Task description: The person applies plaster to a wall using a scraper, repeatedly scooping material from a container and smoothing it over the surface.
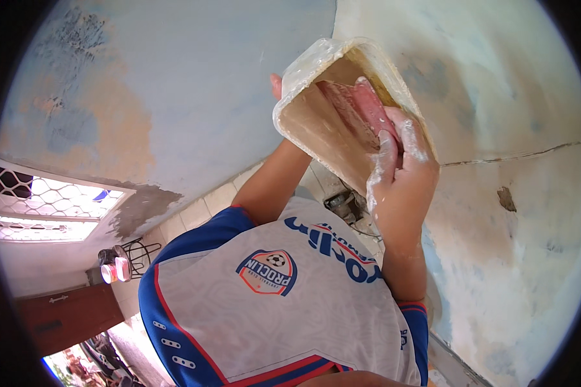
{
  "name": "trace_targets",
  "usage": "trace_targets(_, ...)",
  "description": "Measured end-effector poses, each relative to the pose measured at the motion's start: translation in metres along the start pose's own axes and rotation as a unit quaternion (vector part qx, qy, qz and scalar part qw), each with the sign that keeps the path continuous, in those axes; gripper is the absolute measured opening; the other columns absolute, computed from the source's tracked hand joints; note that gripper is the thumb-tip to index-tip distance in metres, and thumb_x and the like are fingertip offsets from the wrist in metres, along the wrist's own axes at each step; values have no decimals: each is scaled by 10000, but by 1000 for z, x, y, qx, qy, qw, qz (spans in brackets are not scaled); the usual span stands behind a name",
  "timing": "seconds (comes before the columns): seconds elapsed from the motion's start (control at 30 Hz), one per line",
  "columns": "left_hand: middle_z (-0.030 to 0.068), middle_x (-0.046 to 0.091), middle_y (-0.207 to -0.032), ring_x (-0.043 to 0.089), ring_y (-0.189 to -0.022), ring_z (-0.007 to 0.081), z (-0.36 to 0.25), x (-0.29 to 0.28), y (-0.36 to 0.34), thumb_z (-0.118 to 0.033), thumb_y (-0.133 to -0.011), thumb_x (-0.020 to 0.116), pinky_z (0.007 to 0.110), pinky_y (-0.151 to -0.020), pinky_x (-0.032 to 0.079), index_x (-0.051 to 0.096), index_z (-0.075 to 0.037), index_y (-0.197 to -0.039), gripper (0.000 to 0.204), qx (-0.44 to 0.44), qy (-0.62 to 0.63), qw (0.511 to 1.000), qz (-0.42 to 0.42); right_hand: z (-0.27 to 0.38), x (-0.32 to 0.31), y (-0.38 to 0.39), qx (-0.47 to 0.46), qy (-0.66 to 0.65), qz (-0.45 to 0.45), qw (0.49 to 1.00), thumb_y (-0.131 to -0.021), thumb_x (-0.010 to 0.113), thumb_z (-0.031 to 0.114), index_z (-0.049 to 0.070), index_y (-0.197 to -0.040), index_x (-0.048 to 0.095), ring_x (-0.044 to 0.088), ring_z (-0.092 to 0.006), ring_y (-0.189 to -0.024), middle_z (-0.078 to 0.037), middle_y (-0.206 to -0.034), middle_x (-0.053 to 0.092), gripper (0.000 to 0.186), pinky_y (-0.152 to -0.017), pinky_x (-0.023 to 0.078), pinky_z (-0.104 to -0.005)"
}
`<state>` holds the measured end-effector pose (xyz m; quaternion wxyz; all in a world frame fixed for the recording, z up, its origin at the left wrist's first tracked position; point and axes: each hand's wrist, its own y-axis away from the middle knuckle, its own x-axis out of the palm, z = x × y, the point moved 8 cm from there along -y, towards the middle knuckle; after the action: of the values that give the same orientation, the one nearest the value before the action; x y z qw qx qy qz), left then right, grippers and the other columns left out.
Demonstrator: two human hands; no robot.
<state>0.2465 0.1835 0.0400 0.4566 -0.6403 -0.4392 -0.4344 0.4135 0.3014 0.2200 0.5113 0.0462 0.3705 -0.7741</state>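
A whitish plastic tub, tilted with its mouth toward me, is held up in front of my chest. My left hand supports it from the far left side; only fingertips show past the wall, the rest being hidden behind the tub. Inside lies a pinkish-red putty spreader, its flat part against some reddish-brown paste or residue. My right hand, smeared with white putty, is closed round the spreader's near end at the tub's right rim. Pale residue coats the tub's inner walls.
Patchy walls meet in a corner ahead; the right wall has a long crack and a hole. A grilled window is at left. Below it are a wire rack, a pink-and-white container and a brown cabinet. Dark clutter sits on the floor.
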Motion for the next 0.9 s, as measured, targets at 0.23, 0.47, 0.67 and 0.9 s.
trace_targets(0.23, 128, 549, -1415, 549, -1263, 316, 3, 0, -7, -775, -916, 330, 469, -1036, 477, 470, -89, -1463, 889, -14, 2, 1000, 2, -3, 6, -4, 29, 32, 22, 999, -915, 559, -58, -2, -1112, 646, 633, -316, -882, -183, -977, 657, 223, -837, 501, -354)
trace_targets(0.47, 133, 553, -1409, 553, -1256, 317, 8, 1, -7, -779, -912, 327, 468, -1030, 481, 475, -84, -1459, 897, -24, 1, 1000, -1, -2, 4, -4, 30, 31, 2, 999, -908, 549, -73, 4, -1101, 638, 621, -322, -858, -190, -965, 638, 226, -818, 498, -359)
trace_targets(0.67, 137, 557, -1404, 557, -1250, 318, 17, -1, -2, -783, -909, 325, 466, -1024, 485, 480, -80, -1455, 903, -29, 0, 1000, -4, -9, 8, -1, 38, 67, 27, 997, -924, 536, -68, 10, -1139, 618, 625, -325, -828, -200, -957, 648, 243, -794, 498, -326)
trace_targets(0.9, 142, 561, -1397, 562, -1243, 319, 14, -6, 3, -787, -905, 322, 464, -1017, 489, 485, -75, -1451, 912, -17, 2, 1000, -13, -13, -15, 12, 36, 28, -7, 999, -948, 527, -55, -6, -1172, 589, 624, -164, -814, -190, -978, 716, 238, -792, 491, -279)
